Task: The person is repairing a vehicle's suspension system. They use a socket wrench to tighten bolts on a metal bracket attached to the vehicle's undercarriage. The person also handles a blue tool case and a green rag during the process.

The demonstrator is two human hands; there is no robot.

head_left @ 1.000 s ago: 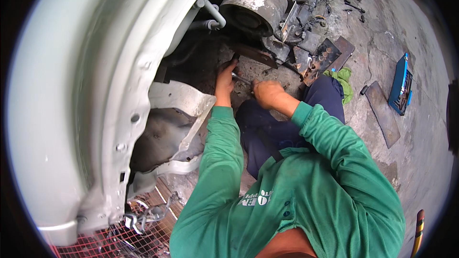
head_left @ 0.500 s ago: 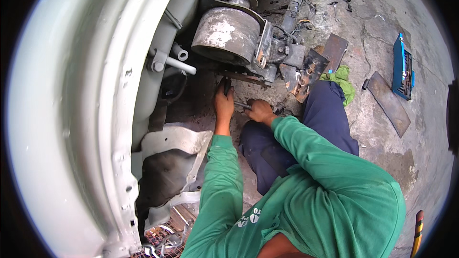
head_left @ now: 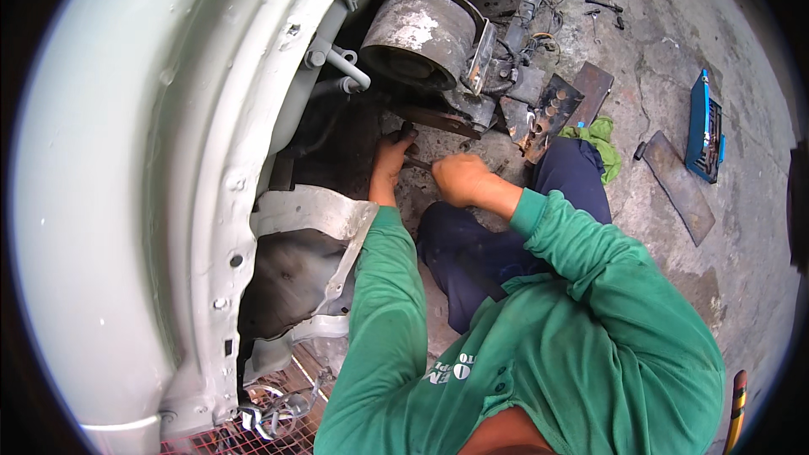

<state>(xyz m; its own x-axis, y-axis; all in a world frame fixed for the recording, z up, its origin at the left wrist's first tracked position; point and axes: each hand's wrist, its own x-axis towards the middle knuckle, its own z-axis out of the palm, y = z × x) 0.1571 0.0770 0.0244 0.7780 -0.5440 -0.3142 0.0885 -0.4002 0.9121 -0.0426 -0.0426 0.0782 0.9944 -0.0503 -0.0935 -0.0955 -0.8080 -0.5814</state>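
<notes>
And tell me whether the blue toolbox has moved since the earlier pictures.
No, not in any direction: the blue toolbox keeps its place beside the flat metal plate.

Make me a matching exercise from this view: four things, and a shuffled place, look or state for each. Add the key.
Things
1. Blue tool case
2. Metal rod
3. Large cylinder
4. Green cloth

Descriptions
A. Shows between the left grip and the right grip
B. Lies beside a leg in dark blue trousers
C. Stands open on the concrete floor, toward the right of the picture
D. Grey, with a whitish patch on its side

Pairs: 1-C, 2-A, 3-D, 4-B
</notes>
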